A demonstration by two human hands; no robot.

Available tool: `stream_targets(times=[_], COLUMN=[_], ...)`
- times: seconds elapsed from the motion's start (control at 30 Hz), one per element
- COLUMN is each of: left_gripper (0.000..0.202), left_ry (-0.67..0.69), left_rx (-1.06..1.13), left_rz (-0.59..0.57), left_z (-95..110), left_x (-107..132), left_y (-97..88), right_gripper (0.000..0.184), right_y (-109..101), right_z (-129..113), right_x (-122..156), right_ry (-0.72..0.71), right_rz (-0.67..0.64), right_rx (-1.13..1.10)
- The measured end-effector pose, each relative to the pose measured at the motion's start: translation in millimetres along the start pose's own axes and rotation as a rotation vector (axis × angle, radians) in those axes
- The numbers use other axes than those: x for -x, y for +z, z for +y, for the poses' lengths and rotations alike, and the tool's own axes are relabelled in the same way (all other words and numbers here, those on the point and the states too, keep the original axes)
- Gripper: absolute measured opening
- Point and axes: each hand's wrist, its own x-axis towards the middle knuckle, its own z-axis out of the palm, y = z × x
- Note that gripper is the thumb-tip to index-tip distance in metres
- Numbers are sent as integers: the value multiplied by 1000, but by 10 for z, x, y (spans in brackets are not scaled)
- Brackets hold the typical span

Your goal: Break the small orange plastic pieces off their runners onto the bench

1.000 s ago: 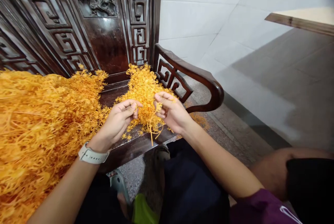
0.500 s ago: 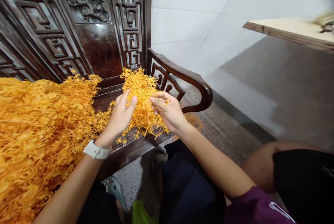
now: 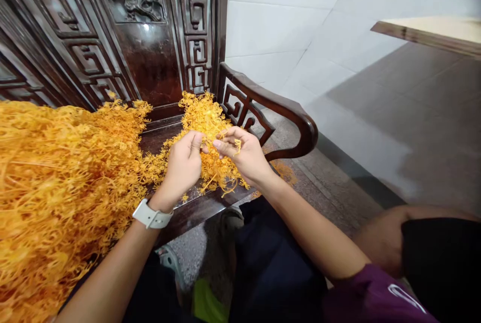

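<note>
My left hand, with a white watch on its wrist, and my right hand meet over a small heap of orange plastic sprigs on a dark carved wooden bench. Both hands have their fingers closed in a pinch on an orange sprig strand that hangs down between them. A much larger pile of the same orange sprigs fills the bench to the left of my left arm.
The bench has a carved back and a curved armrest just right of my hands. White tiled wall and grey floor lie beyond. A light wooden tabletop edge juts in at upper right. A knee shows at lower right.
My left hand, spread flat on the small heap half a second ago, has closed and come together with my right hand on the strand. The camera shifted slightly.
</note>
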Motion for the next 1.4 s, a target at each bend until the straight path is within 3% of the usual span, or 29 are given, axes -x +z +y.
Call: stream_targets(times=[0.17, 0.27, 0.37, 0.47, 0.57, 0.7, 0.9, 1.03, 1.1, 1.17, 1.3, 1.4], left_gripper=[28, 36, 38, 29, 29, 19, 24, 31, 30, 23, 27, 39], left_ry=[-144, -277, -238, -146, -193, -427, -536, -571, -508, -457, -360, -153], left_rx=[387, 549, 505, 395, 486, 838, 1018, 1285, 1212, 928, 221, -23], left_rz=[-54, -81, -85, -56, -71, -73, -64, 92, 158, 180, 21, -80], left_z=[32, 63, 68, 47, 68, 176, 289, 323, 283, 178, -103, -139], left_x=[10, 13, 20, 26, 31, 51, 66, -23, -77, -114, -96, -8], left_y=[-4, -48, -131, -222, -268, -217, -161, -305, -378, -403, -310, -187], right_gripper=[49, 42, 42, 43, 43, 45, 34, 30, 26, 28, 35, 33], right_y=[30, 49, 63, 84, 110, 123, 82, 59, 54, 49, 16, -20], right_z=[17, 47, 72, 75, 71, 91, 53, -12, -25, -27, -8, 30], right_x=[-14, -72, -125, -133, -98, -62, -58, 38, 90, 116, 81, 46], right_ry=[-47, -114, -161, -175, -53, 173, 149, 106, 155, 226, 265, 211], right_rz=[-78, -107, -159, -270, -369, -408, -471, -510, -481, -390, -151, -78], right_rx=[70, 164, 242, 252, 127, -131, -230, -265, -204, -164, -100, 37])
